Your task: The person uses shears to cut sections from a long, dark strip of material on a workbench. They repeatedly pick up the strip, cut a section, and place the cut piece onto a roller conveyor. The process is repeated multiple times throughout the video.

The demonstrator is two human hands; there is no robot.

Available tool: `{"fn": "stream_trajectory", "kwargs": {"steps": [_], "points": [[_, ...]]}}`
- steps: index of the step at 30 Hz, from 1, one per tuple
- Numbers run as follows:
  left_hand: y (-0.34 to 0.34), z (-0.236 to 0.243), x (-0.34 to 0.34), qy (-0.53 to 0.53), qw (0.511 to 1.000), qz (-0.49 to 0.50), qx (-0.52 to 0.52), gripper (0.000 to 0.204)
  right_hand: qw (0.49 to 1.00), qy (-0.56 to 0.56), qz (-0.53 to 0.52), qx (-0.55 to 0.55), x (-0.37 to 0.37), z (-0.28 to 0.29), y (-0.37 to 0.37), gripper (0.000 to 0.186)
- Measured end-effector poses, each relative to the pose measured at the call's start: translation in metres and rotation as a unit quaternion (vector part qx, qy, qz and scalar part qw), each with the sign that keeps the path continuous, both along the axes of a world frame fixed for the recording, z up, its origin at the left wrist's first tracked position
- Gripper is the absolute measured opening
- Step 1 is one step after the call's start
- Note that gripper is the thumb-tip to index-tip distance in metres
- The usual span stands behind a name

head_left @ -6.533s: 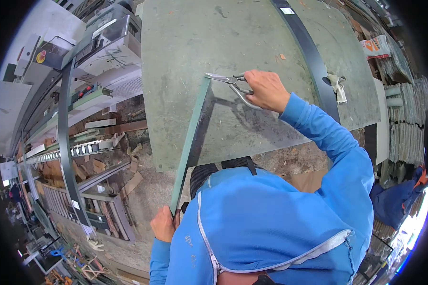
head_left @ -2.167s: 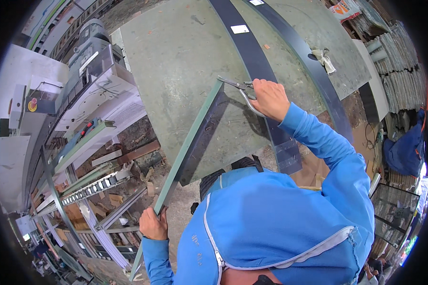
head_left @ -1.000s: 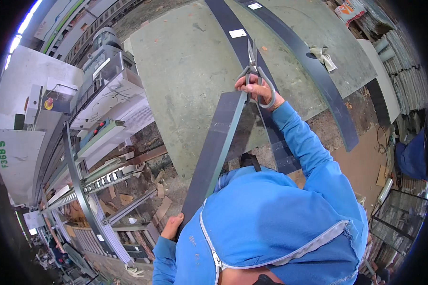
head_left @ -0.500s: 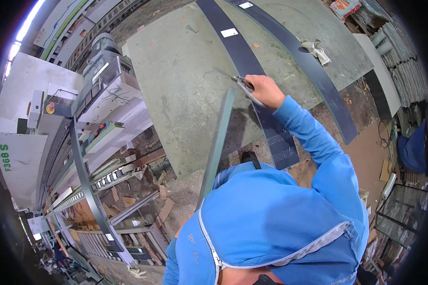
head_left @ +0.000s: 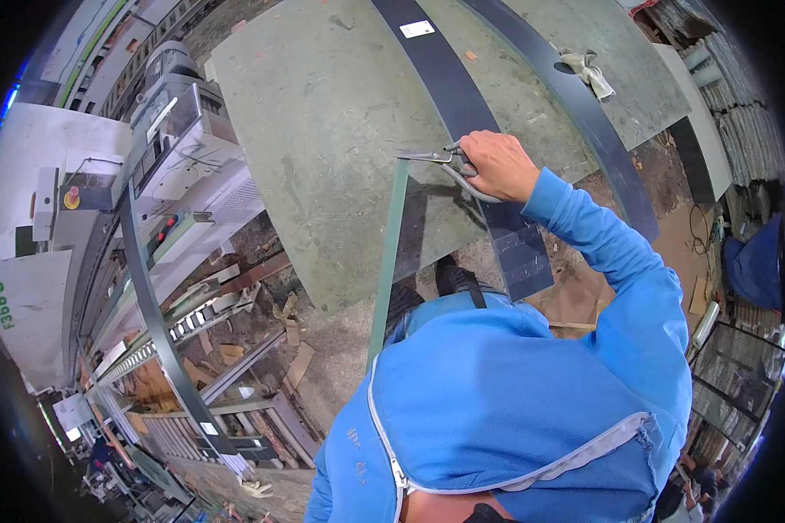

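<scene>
In my right hand (head_left: pixel 501 166) is a pair of shears (head_left: pixel 434 158) with pointed metal blades and grey handles. My fingers are wrapped round the handles. The blades reach leftward over the upper end of a long grey-green strip (head_left: pixel 391 240); whether they touch it I cannot tell. That strip slants down toward my chest, where its lower end passes out of sight behind my blue jacket. My left hand is hidden by my body. Beneath my right hand a dark flat strip (head_left: pixel 449 74) with a white label lies across the large grey-green sheet (head_left: pixel 323 131).
A second dark strip (head_left: pixel 576 109) lies farther right, with a pale glove (head_left: pixel 589 74) on it. Machinery with a motor (head_left: pixel 170 65) and a red button (head_left: pixel 71 198) stands at left. Below it are metal profiles and scraps (head_left: pixel 296 366). Stacked material (head_left: pixel 733 113) lines the right side.
The shears have turned level, and their blades now cross the grey-green strip's upper end. That strip's upper end has shifted left in view. The whole view has also shifted slightly.
</scene>
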State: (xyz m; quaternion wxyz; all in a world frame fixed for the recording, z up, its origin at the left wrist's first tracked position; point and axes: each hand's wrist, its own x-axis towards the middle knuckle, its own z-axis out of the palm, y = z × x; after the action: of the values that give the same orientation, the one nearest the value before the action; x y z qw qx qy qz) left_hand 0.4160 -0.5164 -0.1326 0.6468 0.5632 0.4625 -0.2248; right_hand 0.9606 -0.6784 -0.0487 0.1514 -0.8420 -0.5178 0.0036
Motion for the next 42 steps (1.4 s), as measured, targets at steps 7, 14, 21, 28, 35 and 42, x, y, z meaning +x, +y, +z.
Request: {"fn": "stream_trajectory", "kwargs": {"steps": [7, 14, 21, 28, 35, 42], "points": [[-0.001, 0.002, 0.000, 0.001, 1.000, -0.003, 0.007, 0.048, 0.999, 0.018, 0.017, -0.045, 0.003, 0.007, 0.001, 0.021], [-0.007, 0.008, -0.001, -0.008, 1.000, -0.007, 0.025, 0.048, 0.998, -0.021, 0.048, -0.041, 0.010, 0.005, -0.001, 0.020], [-0.003, 0.037, 0.012, -0.061, 0.987, -0.062, 0.132, 0.048, 0.997, -0.064, 0.020, -0.036, 0.022, 0.025, -0.004, 0.016], [0.053, 0.194, 0.125, -0.048, 0.882, -0.257, 0.391, 0.048, 0.963, 0.089, 0.128, 0.221, -0.017, 0.087, -0.001, 0.026], [0.071, 0.253, 0.324, -0.178, 0.607, -0.599, 0.491, 0.065, 0.937, 0.348, -0.019, 0.035, -0.059, 0.063, -0.116, 0.032], [0.045, 0.185, 0.513, -0.246, 0.486, -0.742, 0.390, 0.066, 0.807, 0.361, -0.391, 0.257, -0.168, 0.004, -0.158, 0.032]]}}
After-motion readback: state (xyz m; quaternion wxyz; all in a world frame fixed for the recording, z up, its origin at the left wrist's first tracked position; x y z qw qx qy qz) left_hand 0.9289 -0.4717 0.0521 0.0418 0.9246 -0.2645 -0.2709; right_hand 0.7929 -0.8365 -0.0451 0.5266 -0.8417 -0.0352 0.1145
